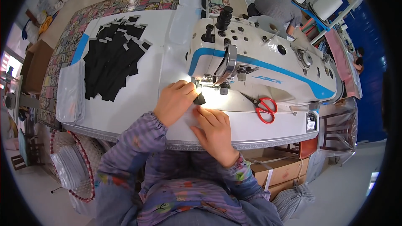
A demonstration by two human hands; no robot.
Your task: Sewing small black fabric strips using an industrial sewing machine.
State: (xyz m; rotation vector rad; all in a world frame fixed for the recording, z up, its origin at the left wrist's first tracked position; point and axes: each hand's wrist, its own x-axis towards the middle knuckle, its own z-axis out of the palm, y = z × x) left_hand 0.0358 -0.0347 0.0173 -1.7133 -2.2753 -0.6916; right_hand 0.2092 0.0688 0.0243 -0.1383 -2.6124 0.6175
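A small black fabric strip (201, 98) lies under the lit needle area of a white and blue sewing machine (259, 69). My left hand (176, 101) is closed at the strip's left side, fingers bent and fingertips by the presser foot. What its fingertips grip is partly hidden. My right hand (215, 133) rests on the table just nearer to me, fingers stretched toward the strip's near end and thumb apart. Left of my hands, a fanned pile of black fabric strips (111, 60) with pale ends lies on the white tabletop (144, 88).
Red-handled scissors (266, 109) lie right of my right hand, under the machine arm. A clear plastic bag stack (71, 94) sits at the table's left edge. Thread cones (326, 5) stand at upper right. Other people are beyond the table. Cardboard boxes (278, 173) stand below, right.
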